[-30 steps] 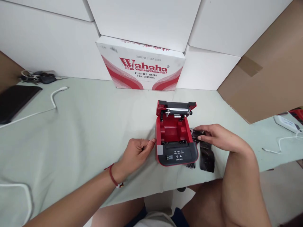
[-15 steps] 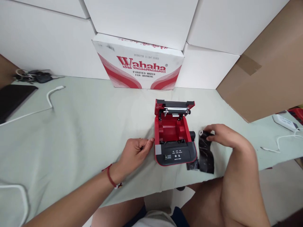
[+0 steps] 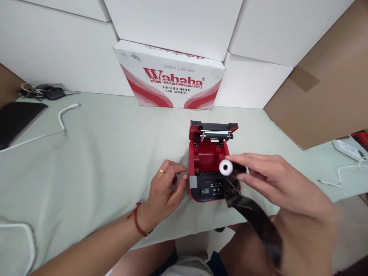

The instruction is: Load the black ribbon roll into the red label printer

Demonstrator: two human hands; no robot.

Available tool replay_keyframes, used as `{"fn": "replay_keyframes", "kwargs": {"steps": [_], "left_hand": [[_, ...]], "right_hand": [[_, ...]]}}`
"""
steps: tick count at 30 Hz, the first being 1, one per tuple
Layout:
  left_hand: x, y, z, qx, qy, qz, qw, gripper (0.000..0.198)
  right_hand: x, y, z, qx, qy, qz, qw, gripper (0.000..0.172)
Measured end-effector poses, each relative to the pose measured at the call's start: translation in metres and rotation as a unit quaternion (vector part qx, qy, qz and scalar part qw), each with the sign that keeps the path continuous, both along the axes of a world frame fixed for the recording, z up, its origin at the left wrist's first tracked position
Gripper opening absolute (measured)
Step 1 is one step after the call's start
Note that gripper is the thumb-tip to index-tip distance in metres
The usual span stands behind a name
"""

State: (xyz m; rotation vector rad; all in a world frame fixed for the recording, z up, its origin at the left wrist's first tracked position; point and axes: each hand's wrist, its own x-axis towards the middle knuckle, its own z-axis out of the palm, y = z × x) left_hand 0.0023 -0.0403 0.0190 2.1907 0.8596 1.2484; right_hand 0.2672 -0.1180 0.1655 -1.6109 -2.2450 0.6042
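Observation:
A small red-and-black label printer [image 3: 205, 186] sits on the cloth with its lid [image 3: 214, 132] raised and its red inner bay showing. My right hand [image 3: 273, 178], blurred by motion, pinches a black ribbon roll [image 3: 238, 168] over the printer's right side. The roll's white core end faces left, and a loose black strip hangs from it down toward my lap. Beside the printer's left wall is my left hand [image 3: 167, 186], thumb and forefinger slightly apart, holding nothing. Its fingertips are at or very near the wall; I cannot tell whether they touch.
A Wahaha water carton [image 3: 175, 84] stands behind the printer against white boxes [image 3: 172, 23]. A brown cardboard box [image 3: 319, 84] is at the right. White cables [image 3: 61, 115], keys [image 3: 43, 91] and a dark flat object [image 3: 20, 120] lie at the left.
My right hand has lifted the ribbon roll off the cloth and brought it left over the printer, the strip trailing. My left hand has loosened beside the printer's left wall.

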Motion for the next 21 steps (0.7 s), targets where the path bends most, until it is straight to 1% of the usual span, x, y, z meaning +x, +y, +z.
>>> {"fn": "replay_keyframes", "kwargs": {"steps": [3,6,8,12,15,18,20,21], "left_hand": [[0.0,-0.001,-0.002,0.042,0.014,0.016,0.999,0.023],[-0.003,-0.005,-0.002,0.07,0.014,0.023,0.997,0.035],[-0.006,-0.008,0.0,0.096,0.001,-0.008,0.995,0.044],[-0.008,-0.014,0.002,0.171,-0.017,-0.099,0.98,0.056],[-0.006,-0.016,0.001,0.199,-0.023,-0.129,0.971,0.057],[-0.004,-0.015,0.0,0.212,-0.012,-0.129,0.969,0.053],[-0.005,-0.015,0.001,0.214,-0.001,-0.123,0.969,0.05],[-0.005,-0.014,0.001,0.213,0.002,-0.12,0.97,0.049]], "right_hand": [[-0.018,0.024,-0.019,0.015,-0.053,-0.06,0.997,0.041],[-0.03,0.034,-0.029,-0.015,-0.144,-0.081,0.986,0.043],[-0.037,0.038,-0.028,-0.037,-0.195,-0.082,0.977,0.044],[-0.054,0.046,-0.021,-0.055,-0.255,-0.078,0.962,0.044],[-0.064,0.055,-0.022,-0.067,-0.283,-0.064,0.955,0.043],[-0.065,0.062,-0.029,-0.078,-0.295,-0.049,0.951,0.04],[-0.061,0.062,-0.032,-0.08,-0.264,-0.046,0.96,0.033],[-0.058,0.06,-0.031,-0.07,-0.229,-0.044,0.97,0.03]]}}
